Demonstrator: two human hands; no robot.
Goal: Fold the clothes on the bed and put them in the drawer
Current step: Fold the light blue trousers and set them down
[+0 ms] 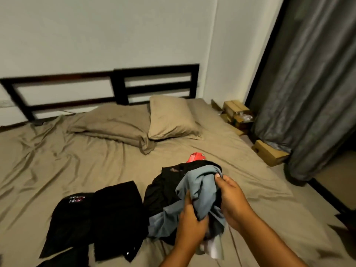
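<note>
Near left of the bed (57,151): 2 black pieces lie flat side by side, a printed black garment (71,218) and a plain black garment (117,214). Centre: 1 crumpled black garment (163,189), with 1 red item (196,157) beyond. Left hand (189,222) fingers grip the 1 grey-blue garment (202,189); right hand (234,201) pinches its top. Advice: shake out, find the seams, lay flat. 2 pillows (171,118) lie far. No drawer visible.

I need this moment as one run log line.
held: blue-grey garment | left hand: grips it | right hand: grips it | black clothes: flat on bed, left of garment
</note>
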